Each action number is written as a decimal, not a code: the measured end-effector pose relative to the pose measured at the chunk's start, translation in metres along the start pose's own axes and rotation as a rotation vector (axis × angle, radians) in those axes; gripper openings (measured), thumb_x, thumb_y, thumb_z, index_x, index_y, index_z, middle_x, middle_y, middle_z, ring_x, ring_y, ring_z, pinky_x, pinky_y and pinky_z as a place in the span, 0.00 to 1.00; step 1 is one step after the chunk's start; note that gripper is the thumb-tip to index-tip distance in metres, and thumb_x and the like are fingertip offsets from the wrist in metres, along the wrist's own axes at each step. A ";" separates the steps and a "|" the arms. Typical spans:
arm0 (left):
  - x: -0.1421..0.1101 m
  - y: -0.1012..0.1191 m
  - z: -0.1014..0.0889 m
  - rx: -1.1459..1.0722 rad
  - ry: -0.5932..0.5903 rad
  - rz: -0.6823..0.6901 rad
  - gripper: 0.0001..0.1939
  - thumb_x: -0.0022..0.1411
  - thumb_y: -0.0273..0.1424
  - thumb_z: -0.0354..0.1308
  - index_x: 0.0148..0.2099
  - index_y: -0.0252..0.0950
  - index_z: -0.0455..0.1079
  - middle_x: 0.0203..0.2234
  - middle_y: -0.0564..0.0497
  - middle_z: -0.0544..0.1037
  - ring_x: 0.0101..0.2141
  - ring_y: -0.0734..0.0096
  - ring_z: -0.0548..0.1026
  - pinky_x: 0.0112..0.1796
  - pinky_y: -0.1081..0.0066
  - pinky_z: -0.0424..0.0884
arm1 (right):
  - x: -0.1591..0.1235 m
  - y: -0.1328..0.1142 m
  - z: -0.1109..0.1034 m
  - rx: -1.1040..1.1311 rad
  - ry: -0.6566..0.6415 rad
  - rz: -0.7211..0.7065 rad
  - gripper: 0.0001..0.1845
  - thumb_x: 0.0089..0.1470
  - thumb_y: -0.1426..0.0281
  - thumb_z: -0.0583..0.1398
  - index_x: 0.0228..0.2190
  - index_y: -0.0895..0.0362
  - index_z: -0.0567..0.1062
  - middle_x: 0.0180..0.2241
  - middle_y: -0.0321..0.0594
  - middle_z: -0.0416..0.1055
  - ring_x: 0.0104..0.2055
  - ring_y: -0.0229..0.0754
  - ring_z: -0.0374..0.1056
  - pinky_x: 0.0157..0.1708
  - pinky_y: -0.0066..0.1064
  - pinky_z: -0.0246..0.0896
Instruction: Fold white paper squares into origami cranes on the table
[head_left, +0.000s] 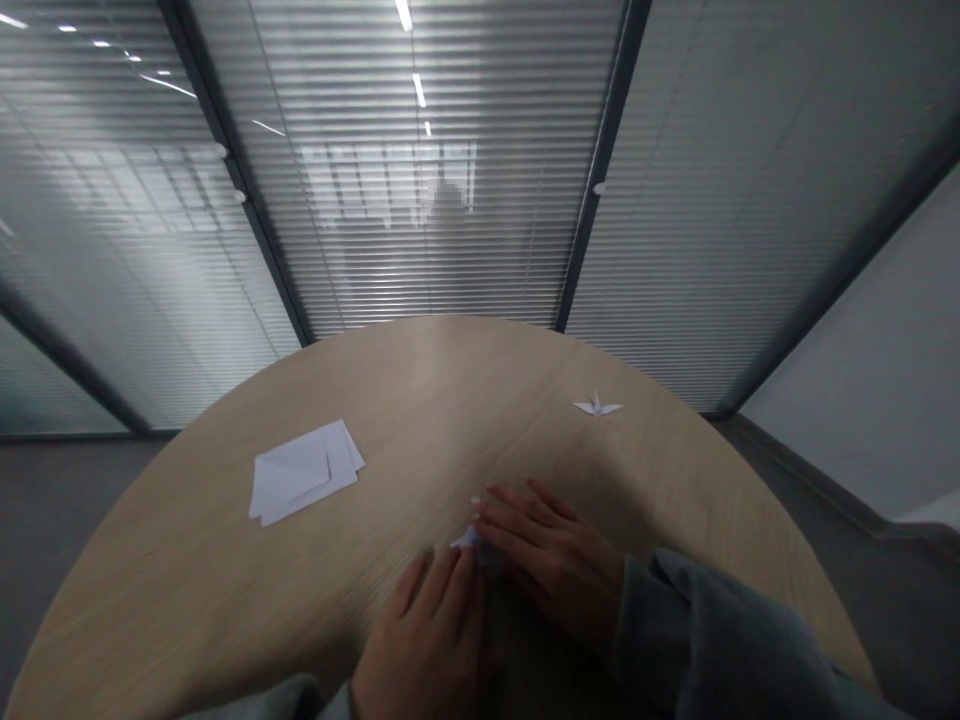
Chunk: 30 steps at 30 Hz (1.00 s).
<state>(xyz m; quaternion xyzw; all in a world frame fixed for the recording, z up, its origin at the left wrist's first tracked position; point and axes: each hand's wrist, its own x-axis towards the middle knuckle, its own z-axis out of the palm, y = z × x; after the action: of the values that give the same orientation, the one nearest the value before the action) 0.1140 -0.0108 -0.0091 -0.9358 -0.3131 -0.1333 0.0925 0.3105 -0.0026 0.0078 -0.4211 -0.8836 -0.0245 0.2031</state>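
Note:
A small piece of folded white paper (469,537) lies on the table between my two hands, mostly covered by fingers. My left hand (431,625) holds its near left side, fingers close together and bent down onto it. From the right, my right hand (551,555) reaches across the same paper, its long fingers pressing over it and its thumb out of sight. The paper's full shape is hidden. Farther back on the right stands a small white paper crane (597,406) with its wings spread, apart from both hands.
Several loose white paper sheets (304,472) overlap on the left of the round wooden table (450,375). Beyond its curved far edge are glass panels with blinds (450,260) and dark frames. A white wall (870,400) stands at the right.

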 end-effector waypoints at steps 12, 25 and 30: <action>-0.007 -0.006 0.008 0.074 0.286 0.080 0.18 0.68 0.31 0.43 0.43 0.35 0.75 0.41 0.47 0.81 0.42 0.63 0.76 0.45 0.64 0.66 | -0.007 -0.001 -0.005 0.039 -0.241 0.046 0.33 0.57 0.52 0.52 0.58 0.57 0.61 0.60 0.46 0.59 0.64 0.53 0.49 0.61 0.53 0.40; -0.005 -0.007 0.001 0.085 0.301 0.134 0.18 0.67 0.30 0.44 0.42 0.32 0.75 0.38 0.44 0.81 0.40 0.61 0.77 0.44 0.64 0.66 | -0.008 -0.013 0.004 -0.056 -0.107 0.132 0.27 0.56 0.55 0.56 0.55 0.51 0.66 0.57 0.40 0.64 0.65 0.58 0.43 0.61 0.56 0.34; -0.003 -0.008 -0.005 0.141 0.222 0.171 0.21 0.68 0.29 0.40 0.43 0.31 0.75 0.39 0.44 0.81 0.39 0.61 0.78 0.41 0.63 0.68 | -0.009 -0.010 0.001 -0.029 -0.161 0.114 0.33 0.55 0.51 0.54 0.57 0.54 0.62 0.59 0.43 0.61 0.65 0.59 0.43 0.61 0.58 0.35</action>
<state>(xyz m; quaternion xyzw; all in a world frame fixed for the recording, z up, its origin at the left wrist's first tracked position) 0.1058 -0.0071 -0.0050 -0.9297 -0.2285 -0.2053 0.2032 0.3080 -0.0154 0.0044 -0.4742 -0.8713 0.0082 0.1263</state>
